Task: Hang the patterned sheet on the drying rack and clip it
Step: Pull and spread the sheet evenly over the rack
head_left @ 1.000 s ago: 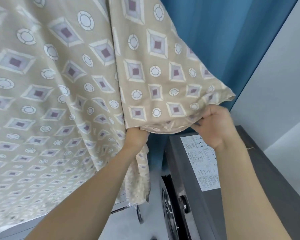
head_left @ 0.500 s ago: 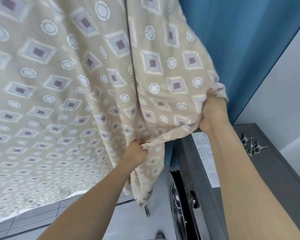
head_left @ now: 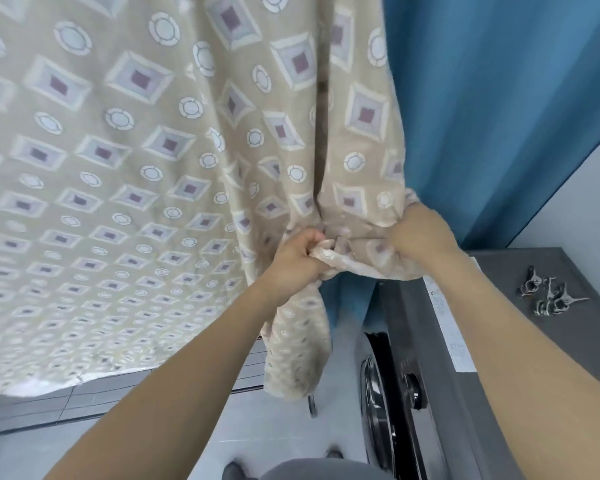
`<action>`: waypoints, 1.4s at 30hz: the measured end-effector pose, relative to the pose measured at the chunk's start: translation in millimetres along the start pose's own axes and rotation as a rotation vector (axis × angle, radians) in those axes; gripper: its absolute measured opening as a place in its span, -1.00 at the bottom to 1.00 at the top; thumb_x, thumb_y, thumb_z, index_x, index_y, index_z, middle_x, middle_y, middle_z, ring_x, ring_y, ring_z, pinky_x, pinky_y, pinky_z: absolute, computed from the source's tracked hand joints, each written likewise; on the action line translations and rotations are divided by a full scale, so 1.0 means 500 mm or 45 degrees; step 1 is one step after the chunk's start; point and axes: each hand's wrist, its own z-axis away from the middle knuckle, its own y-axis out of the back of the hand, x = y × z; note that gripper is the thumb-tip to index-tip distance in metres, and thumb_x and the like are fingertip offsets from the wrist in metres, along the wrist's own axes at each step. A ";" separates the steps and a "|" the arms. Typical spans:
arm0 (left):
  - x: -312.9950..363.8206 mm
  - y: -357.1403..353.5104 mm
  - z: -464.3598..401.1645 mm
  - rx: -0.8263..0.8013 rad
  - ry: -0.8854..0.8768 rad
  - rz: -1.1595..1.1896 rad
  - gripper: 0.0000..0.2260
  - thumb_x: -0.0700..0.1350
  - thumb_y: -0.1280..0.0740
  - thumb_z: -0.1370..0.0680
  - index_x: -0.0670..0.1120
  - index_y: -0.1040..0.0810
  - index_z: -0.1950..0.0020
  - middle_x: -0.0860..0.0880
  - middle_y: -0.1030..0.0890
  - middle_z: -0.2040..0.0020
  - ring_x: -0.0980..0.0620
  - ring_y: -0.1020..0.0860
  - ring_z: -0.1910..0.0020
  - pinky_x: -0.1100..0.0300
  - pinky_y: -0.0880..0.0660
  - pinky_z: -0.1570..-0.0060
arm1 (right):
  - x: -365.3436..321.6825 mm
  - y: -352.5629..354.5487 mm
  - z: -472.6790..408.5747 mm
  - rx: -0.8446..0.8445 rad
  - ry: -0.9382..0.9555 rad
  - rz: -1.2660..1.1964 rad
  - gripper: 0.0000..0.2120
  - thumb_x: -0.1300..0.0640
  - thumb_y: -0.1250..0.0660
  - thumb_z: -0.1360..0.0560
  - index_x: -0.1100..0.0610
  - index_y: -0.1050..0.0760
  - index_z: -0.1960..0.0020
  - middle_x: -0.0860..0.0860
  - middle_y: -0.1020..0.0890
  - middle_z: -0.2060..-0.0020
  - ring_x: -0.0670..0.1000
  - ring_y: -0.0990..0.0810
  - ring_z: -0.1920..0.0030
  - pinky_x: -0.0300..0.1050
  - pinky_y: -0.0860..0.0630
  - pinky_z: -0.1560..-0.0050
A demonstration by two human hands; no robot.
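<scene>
Both hands grasp the patterned sheet at its lower right edge, just left of the grey washing machine. The left hand is clenched around a bunched fold of the hem, and the right hand pinches the corner beside it, with the fingers curled into the cloth. The sheet already hangs from above and spreads widely to the left of the machine; the drying rack itself is not visible.

I judge the sheet to be light, thin and very soft, because it falls in loose folds and gathers easily in the fists. It is not fragile, but it may slide on a rail. The hem and the corners seem the best places to hold it, since pulling there spreads the cloth flat.

Several metal clips lie on top of the machine, to the right of the hands and well apart from them, so the clipping is not yet done. A white label with printed text sits on the front edge of the machine, but the writing is too small to read. No brand is visible.
</scene>
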 end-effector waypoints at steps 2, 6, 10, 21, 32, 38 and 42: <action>-0.015 -0.003 0.012 -0.147 0.064 -0.111 -0.75 -0.32 -0.46 -0.43 -0.03 -0.51 0.04 0.10 -0.55 0.22 0.17 -0.53 0.32 0.27 -0.48 0.37 | -0.022 0.037 -0.006 -0.102 -0.229 -0.911 -0.83 0.18 -0.28 -0.47 0.20 -0.54 -0.03 0.06 -0.65 0.23 0.10 -0.62 0.19 -0.11 -0.54 0.21; -0.091 0.008 0.028 -0.234 0.296 -0.604 -0.65 -0.21 -0.36 -0.48 0.03 -0.47 -0.23 0.00 -0.60 0.02 0.00 -0.58 0.07 0.21 -0.50 0.21 | -0.044 0.087 -0.006 -0.427 -0.312 -1.987 -0.70 0.09 -0.17 -0.59 0.15 -0.59 -0.19 0.12 -0.69 -0.06 0.15 -0.67 -0.06 0.19 -0.56 -0.12; -0.146 0.013 0.041 -0.087 0.456 -0.600 -0.84 -0.07 -0.29 -0.60 -0.02 -0.46 -0.17 -0.06 -0.53 0.15 -0.07 -0.50 0.17 0.16 -0.39 0.17 | -0.043 0.082 -0.018 -0.403 -0.251 -2.143 -0.58 0.07 -0.15 -0.58 0.13 -0.46 -0.40 0.15 -0.55 -0.30 0.21 -0.53 -0.28 0.21 -0.40 -0.30; 0.022 -0.083 -0.044 -0.027 0.413 -0.021 -0.73 -0.03 -0.40 -0.48 -0.10 -0.53 -0.12 -0.10 -0.60 -0.04 -0.07 -0.59 0.08 0.05 -0.56 0.15 | -0.024 0.041 -0.009 0.022 -0.097 -1.538 -0.70 0.28 -0.38 -0.47 0.22 -0.45 -0.18 0.07 -0.65 0.04 0.06 -0.66 0.08 -0.09 -0.61 0.23; 0.093 -0.147 -0.071 -0.162 0.156 -0.332 -0.84 0.07 -0.27 -0.59 -0.01 -0.46 0.06 0.04 -0.47 0.32 0.05 -0.46 0.29 0.21 -0.35 0.24 | 0.061 0.145 -0.021 0.451 0.107 -1.142 -0.54 0.30 -0.42 -0.41 0.12 -0.44 -0.28 -0.09 -0.61 -0.05 -0.15 -0.60 -0.02 -0.36 -0.53 0.10; 0.137 -0.179 -0.089 -0.156 0.070 -0.404 -0.69 -0.01 -0.25 -0.60 -0.05 -0.36 0.33 0.03 -0.38 0.46 0.04 -0.40 0.44 0.24 -0.32 0.43 | 0.085 0.145 0.006 0.169 0.129 -1.028 -0.56 0.29 -0.36 -0.46 0.03 -0.39 -0.29 -0.14 -0.60 -0.01 -0.24 -0.60 0.10 -0.26 -0.55 0.22; 0.174 -0.170 -0.111 -0.038 0.057 -0.285 -0.74 -0.05 -0.24 -0.60 -0.09 -0.39 0.26 -0.03 -0.40 0.38 -0.02 -0.46 0.35 0.07 -0.60 0.26 | 0.124 0.115 0.023 -0.102 0.051 -1.036 -0.36 0.25 -0.40 -0.42 -0.02 -0.29 -0.43 -0.13 -0.59 -0.19 -0.08 -0.59 -0.17 -0.03 -0.50 -0.23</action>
